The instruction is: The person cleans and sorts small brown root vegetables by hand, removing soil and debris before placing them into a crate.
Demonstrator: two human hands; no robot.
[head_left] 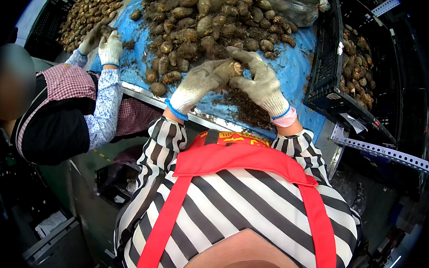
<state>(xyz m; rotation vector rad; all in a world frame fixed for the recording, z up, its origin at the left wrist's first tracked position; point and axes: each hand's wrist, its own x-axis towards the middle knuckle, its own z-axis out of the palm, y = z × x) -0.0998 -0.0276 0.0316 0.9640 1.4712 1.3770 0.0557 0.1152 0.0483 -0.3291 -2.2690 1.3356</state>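
Observation:
Both of my hands wear dirty white knitted gloves. My left hand point(197, 83) is wrapped round a small brown taro point(235, 68), whose cut-looking pale end points to the right. My right hand point(262, 82) curls about that end, its index finger above and its thumb below. The taro is held over the blue sheet point(206, 104), just in front of a large heap of hairy taros point(200, 29). Below my right hand lies a mat of dark root fibres and soil point(250, 108).
Left of me a person point(56, 106) in a checked apron works with gloved hands beside another taro heap point(92, 16). A black crate point(325, 57) on the right stands by more taros point(357, 68). A plastic bag point(294, 7) lies at the back, and a perforated metal bar point(383, 151) juts out right.

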